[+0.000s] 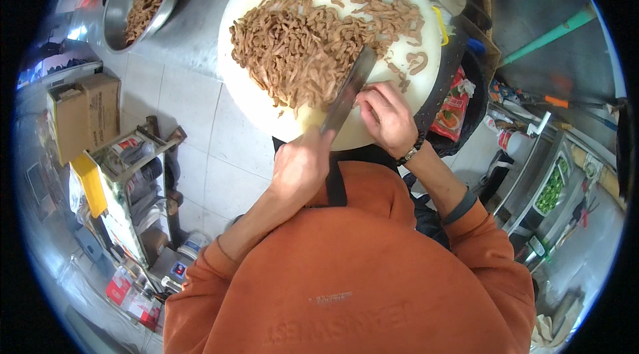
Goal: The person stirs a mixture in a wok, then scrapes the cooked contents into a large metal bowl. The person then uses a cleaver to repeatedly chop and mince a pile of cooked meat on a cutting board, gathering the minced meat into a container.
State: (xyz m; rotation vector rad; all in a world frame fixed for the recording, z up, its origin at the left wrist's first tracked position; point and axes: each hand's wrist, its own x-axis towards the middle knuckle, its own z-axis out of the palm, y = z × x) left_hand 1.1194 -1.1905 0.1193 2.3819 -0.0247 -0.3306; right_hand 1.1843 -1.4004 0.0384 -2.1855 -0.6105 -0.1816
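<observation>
My left hand (303, 164) is closed round the handle of a cleaver (349, 89). Its blade slants up and to the right over a round white cutting board (407, 17). A large heap of brown meat strips (293, 41) lies on the board, left of and beyond the blade. My right hand (387, 117) is just right of the blade near the board's front edge. Its fingers are curled and pressed together, and whatever is under them is hidden. Looser strips (386, 11) are scattered over the board's far right.
A metal bowl (172, 4) holding more meat strips stands on the steel counter (200, 4) at upper left. Right of the board, a black bin (471, 114) contains a red package (452, 111). A cluttered shelf (143, 174) stands at left. Chopped greens (551, 187) fill a tray at right.
</observation>
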